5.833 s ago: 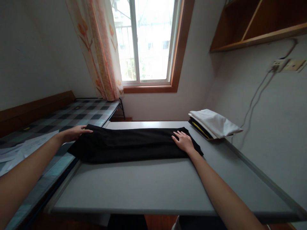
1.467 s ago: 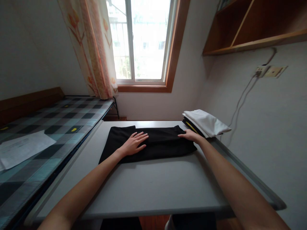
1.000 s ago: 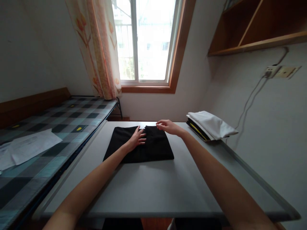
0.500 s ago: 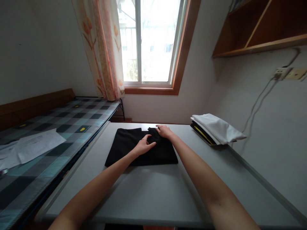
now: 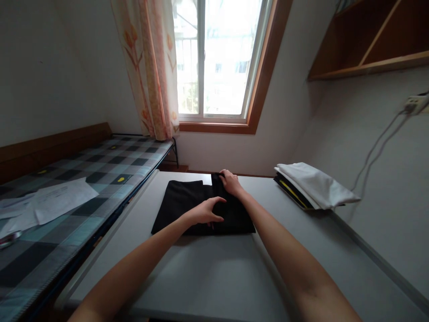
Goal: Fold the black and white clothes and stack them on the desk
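A black folded garment lies on the white table, its exact kind unclear. Two folded-in parts leave a narrow step between them near its far edge. My right hand grips the far edge of the right-hand part, where a narrow flap stands slightly raised. My left hand is over the garment's middle with thumb and fingers spread apart. Nothing shows between them, and some of its lower fingers are partly hidden.
At the table's right side sits a stack of folded clothes, white on top. A bed with a checked mattress runs along the left, with papers on it. A wooden shelf and a plugged-in cable are on the right wall.
My left hand has moved nearer to me and opened wider. My right hand has lifted the garment's far edge into a straighter flap. The view has turned slightly left.
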Demonstrator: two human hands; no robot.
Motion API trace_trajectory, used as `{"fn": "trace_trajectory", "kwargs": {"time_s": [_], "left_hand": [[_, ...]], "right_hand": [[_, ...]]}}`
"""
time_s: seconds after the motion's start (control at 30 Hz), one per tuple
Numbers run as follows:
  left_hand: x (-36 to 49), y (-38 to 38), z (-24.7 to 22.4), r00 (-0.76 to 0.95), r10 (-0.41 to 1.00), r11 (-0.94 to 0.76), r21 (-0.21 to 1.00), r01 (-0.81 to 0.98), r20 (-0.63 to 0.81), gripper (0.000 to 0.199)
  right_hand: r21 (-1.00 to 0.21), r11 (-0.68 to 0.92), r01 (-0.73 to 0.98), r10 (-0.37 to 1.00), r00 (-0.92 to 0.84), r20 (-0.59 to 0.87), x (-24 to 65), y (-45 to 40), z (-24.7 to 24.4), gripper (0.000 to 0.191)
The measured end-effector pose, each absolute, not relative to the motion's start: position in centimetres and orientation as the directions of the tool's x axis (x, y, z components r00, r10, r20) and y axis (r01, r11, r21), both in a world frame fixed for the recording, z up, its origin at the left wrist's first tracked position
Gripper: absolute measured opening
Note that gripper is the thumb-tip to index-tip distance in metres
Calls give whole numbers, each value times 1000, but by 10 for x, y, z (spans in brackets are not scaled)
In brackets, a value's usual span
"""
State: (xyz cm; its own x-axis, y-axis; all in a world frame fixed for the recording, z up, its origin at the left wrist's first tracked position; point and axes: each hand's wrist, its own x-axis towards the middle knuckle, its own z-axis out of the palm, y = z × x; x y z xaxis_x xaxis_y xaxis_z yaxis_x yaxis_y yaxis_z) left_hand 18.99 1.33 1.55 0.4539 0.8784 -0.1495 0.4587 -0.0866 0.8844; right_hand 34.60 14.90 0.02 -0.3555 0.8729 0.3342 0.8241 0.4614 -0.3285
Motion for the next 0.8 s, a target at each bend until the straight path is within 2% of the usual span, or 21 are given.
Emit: {"fn": "trace_trajectory", "kwargs": {"time_s": [0.07, 0.23, 0.3, 0.43, 0.53, 0.6, 0.67, 0.7, 0.77, 0.8], "left_hand": [[181, 14, 21, 470, 855, -25, 889, 457, -218, 73], [170, 21, 20, 543, 760, 91, 886, 454, -357, 86], [169, 23, 20, 557, 743, 114, 891, 440, -371, 88], [166, 25, 25, 570, 736, 110, 894, 433, -367, 84], [162, 20, 33, 516, 774, -17, 803, 596, -366, 78], [163, 16, 38, 423, 871, -183, 635, 750, -249, 61], [166, 13, 42, 316, 949, -286, 432, 855, 3, 41], [168, 13, 42, 280, 950, -312, 359, 879, 139, 38], [174, 16, 37, 284, 902, -382, 296, 875, 325, 39], [176, 18, 31, 320, 875, -431, 286, 856, 363, 42]], "right_hand": [[-279, 486, 829, 859, -392, 330, 336, 146, 2, 29], [-103, 483, 870, 867, -458, 194, 322, 134, -11, 29], [-120, 475, 872, 872, -449, 194, 322, 134, -14, 29], [-286, 426, 858, 896, -356, 267, 326, 140, -10, 31], [-263, 432, 862, 893, -370, 256, 325, 141, -10, 31], [-167, 463, 870, 878, -424, 223, 323, 138, -13, 32], [-80, 488, 869, 860, -463, 212, 319, 136, -16, 33], [-53, 495, 867, 854, -475, 212, 318, 135, -17, 33], [-34, 508, 861, 846, -491, 208, 317, 135, -17, 33], [-39, 513, 857, 843, -495, 213, 317, 134, -16, 34]]}}
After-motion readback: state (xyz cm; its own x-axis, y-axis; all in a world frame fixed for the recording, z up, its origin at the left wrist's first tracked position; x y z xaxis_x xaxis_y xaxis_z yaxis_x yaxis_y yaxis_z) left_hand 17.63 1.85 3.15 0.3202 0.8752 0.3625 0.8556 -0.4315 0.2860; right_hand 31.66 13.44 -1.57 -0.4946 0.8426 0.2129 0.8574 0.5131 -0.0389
